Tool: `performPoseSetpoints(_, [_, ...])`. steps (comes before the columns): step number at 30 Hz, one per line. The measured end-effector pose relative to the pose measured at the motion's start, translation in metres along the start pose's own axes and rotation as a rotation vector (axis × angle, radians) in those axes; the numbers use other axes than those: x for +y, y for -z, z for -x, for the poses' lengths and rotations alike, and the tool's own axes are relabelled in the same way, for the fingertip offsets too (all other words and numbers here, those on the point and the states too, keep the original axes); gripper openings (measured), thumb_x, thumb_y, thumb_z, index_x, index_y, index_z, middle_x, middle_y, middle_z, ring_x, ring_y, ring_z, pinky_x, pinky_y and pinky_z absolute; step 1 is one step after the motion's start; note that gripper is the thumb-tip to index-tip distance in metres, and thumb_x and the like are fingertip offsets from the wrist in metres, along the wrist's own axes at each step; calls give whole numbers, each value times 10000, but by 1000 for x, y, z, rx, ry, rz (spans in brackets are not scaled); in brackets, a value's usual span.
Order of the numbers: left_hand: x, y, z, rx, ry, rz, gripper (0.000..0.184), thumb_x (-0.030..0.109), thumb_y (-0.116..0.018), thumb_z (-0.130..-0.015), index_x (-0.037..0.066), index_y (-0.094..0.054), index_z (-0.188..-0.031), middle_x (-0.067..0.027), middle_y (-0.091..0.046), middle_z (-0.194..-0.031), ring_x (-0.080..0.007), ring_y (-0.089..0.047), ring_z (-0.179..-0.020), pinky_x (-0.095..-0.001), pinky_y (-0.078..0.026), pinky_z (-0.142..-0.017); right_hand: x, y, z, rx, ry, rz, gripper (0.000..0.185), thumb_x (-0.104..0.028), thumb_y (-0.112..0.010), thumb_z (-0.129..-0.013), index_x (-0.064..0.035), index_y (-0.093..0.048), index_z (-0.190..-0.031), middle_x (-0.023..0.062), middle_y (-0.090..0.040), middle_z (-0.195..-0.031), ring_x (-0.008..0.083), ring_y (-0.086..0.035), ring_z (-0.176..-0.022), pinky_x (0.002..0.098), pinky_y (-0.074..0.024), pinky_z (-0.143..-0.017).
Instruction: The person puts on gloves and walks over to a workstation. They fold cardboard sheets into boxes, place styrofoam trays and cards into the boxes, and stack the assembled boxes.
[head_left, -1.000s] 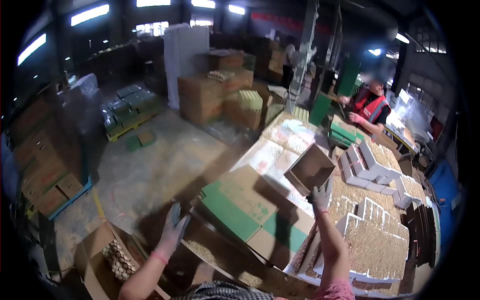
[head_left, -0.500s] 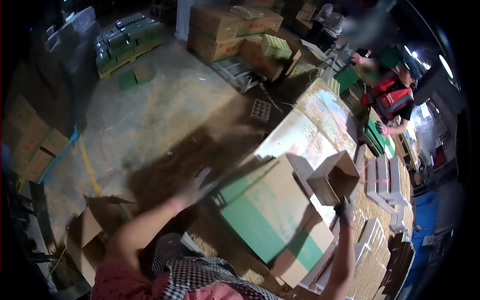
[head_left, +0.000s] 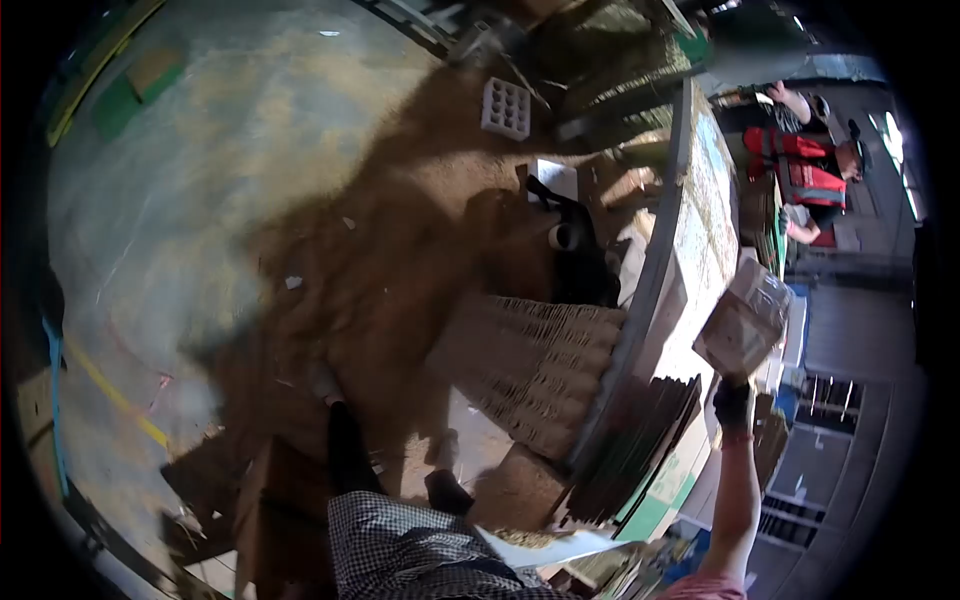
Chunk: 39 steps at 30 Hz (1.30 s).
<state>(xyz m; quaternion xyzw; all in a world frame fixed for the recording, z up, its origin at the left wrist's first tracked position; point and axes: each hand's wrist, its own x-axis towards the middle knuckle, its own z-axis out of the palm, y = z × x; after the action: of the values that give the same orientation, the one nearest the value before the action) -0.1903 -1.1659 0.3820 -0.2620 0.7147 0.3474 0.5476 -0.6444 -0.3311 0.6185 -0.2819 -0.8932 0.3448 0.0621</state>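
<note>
My right hand (head_left: 735, 403), in a dark glove, reaches out over the work table at the right. It is closed on the lower edge of a small cardboard box (head_left: 742, 325), which is tilted and has a shiny, clear film-like side. Just left of that forearm stands a stack of flattened cartons (head_left: 640, 455), with a green and brown carton (head_left: 672, 485) against it. My left hand is out of view.
A person in a red vest (head_left: 812, 182) stands across the table (head_left: 700, 190). Beneath the table's edge are stacked ridged sheets (head_left: 550, 370), a dark bundle (head_left: 583, 265) and a white box (head_left: 555, 178). A white egg tray (head_left: 505, 108) lies on the dusty floor.
The view has swung down toward the floor. My left hand has left the picture. The right hand and small box now appear farther out, and the large green and brown carton no longer lies in front of me.
</note>
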Motion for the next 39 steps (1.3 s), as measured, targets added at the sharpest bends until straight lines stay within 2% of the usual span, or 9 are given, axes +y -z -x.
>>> performPoseSetpoints(4, [13,53,-4,-70,-40,34,501,276,-475,-941,58,-384,-1383,-177,-455,-1311,-298,-455,-1166,-458,-406,-893,-5,-24,-5,111,-86,-15,139,-222,-422,-983,-179,-529,-906,-63,-430,-635,61,-408,-456,194,-327,-363])
performPoseSetpoints(6, [18,88,-14,-46,-127,-14,468,242,-469,-951,56,-396,-1374,-166,-476,-1290,-280,-483,-1139,-442,-442,-861,-16,-31,-2,-161,-391,-711,145,-133,-549,-909,-105,-547,-1051,29,-558,-775,135,-534,-599,232,-406,-454])
performPoseSetpoints(7, [21,110,-18,-11,-208,-66,452,225,-465,-956,55,-402,-1370,-160,-487,-1280,-271,-497,-1125,-434,-460,-846,-60,-63,17,-47,-19,-27,119,-212,-516,-936,-135,-560,-1014,-29,-498,-730,86,-475,-519,197,-402,-459])
performPoseSetpoints(9, [25,152,-34,147,-467,-180,421,191,-459,-966,53,-413,-1361,-149,-508,-1259,-253,-526,-1098,-418,-495,-814,-115,-104,34,54,-130,-187,263,-287,-561,-926,-118,-558,-1127,-2,-565,-943,100,-537,-630,226,-434,-512])
performPoseSetpoints(11, [139,212,-50,315,-157,-133,424,232,-489,-958,-10,-484,-1306,-190,-565,-1243,-290,-581,-1076,-381,-462,-914,-160,-140,51,58,-163,-238,400,-364,-570,-933,-101,-545,-1233,19,-586,-1124,92,-569,-762,261,-459,-546])
performPoseSetpoints(18, [369,256,-84,-281,-544,1058,463,239,-526,-956,44,-405,-1358,-115,-476,-1357,-249,-506,-1186,-378,-435,-970,-264,-269,137,-402,306,141,276,-184,-590,-831,-41,-582,-1066,142,-630,-796,276,-646,-722,367,-504,-630])
performPoseSetpoints(21, [444,266,-68,-264,-844,327,427,211,-493,-974,63,-379,-1358,-90,-490,-1315,-233,-507,-1166,-373,-440,-963,-286,-295,150,-581,242,362,255,-185,-598,-857,-59,-551,-1074,216,-611,-782,412,-597,-709,447,-483,-585])
performPoseSetpoints(31, [674,395,-109,-275,-652,399,276,176,-528,-936,51,-482,-1177,-79,-545,-1099,-218,-539,-1028,-347,-454,-873,-372,-429,-7,-525,264,56,422,-278,-557,-890,-67,-514,-1254,184,-650,-1038,350,-645,-891,420,-515,-761])
performPoseSetpoints(39, [819,543,-145,31,-689,173,167,148,-557,-905,41,-565,-1032,-71,-589,-927,-207,-565,-917,-325,-466,-800,-497,-491,-183,-596,425,145,486,-313,-489,-935,-52,-404,-1336,208,-642,-887,381,-625,-781,464,-490,-708])
